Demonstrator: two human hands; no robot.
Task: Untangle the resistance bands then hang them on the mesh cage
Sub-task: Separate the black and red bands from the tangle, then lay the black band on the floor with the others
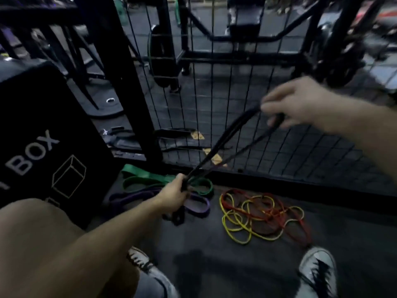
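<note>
Nearest, the left hand clamps the low end of the black band; its upper end is pinched by the right hand, stretched taut before the mesh cage. Below the cage on the floor lie green, purple and tangled yellow-red bands.

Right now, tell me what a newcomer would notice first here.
A black band stretched taut between the left hand low at centre and the right hand raised before the mesh cage. On the floor right lies a red and yellow tangle; green and purple bands lie left.
</note>
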